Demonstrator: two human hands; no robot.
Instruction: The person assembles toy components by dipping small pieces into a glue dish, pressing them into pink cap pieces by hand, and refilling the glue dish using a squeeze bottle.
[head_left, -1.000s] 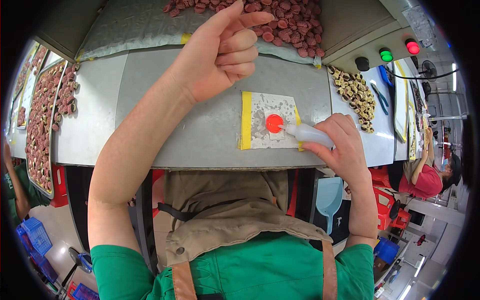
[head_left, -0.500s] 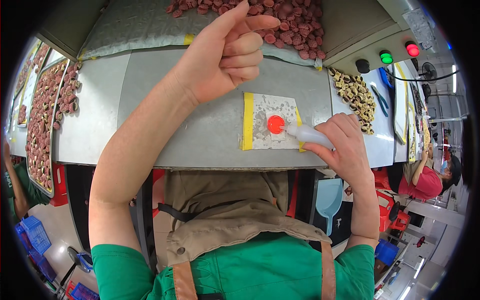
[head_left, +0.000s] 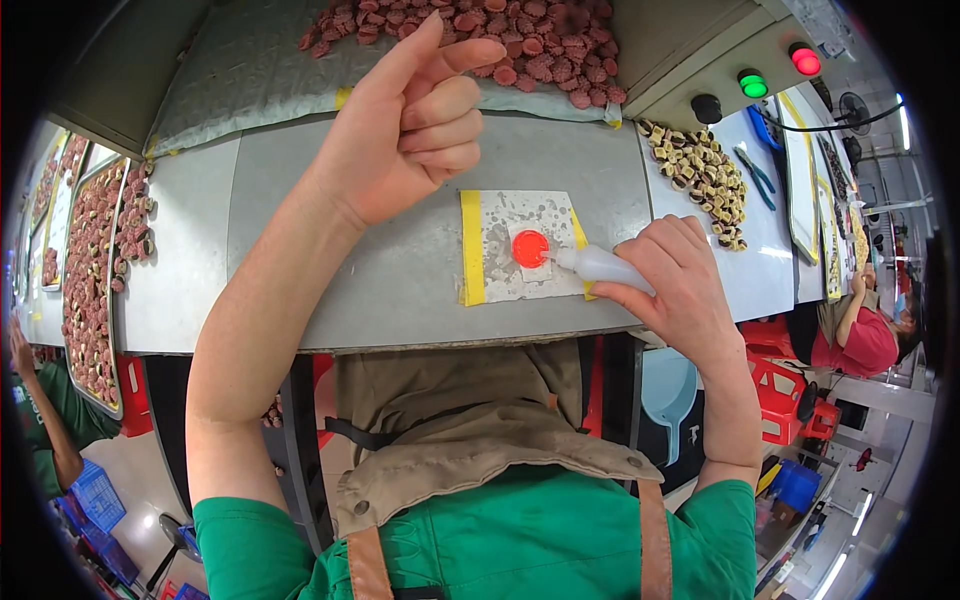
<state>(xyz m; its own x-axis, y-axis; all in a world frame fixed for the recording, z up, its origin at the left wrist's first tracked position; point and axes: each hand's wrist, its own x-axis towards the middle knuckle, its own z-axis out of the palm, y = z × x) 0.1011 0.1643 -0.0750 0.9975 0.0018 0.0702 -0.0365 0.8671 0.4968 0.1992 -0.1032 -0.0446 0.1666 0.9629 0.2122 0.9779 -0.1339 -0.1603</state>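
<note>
My right hand (head_left: 680, 285) is wrapped round a translucent white squeeze bottle (head_left: 605, 266), tilted so that its thin nozzle reaches the small, round, bright red dish (head_left: 530, 249). Whether the dish holds liquid I cannot tell. Under it lies a spotted white sheet (head_left: 505, 285) with yellow tape along two sides. Above the worktop, to the left, my left hand (head_left: 410, 130) is raised. Its thumb and forefinger stand apart with nothing visible between them, while the other fingers curl loosely inward.
A heap of dark pink, ridged, shell-like pieces (head_left: 540, 60) covers the padded surface (head_left: 260, 75) behind. Cream-and-dark pieces (head_left: 700, 175) lie at right, near pliers (head_left: 755, 178). At left stands a loaded tray (head_left: 115, 340). Co-workers sit at both sides; a blue dustpan (head_left: 668, 385) hangs below.
The view has shifted slightly, so the worktop and both hands sit further left in it. My right hand keeps the squeeze bottle at the red dish; my left hand keeps its pose.
</note>
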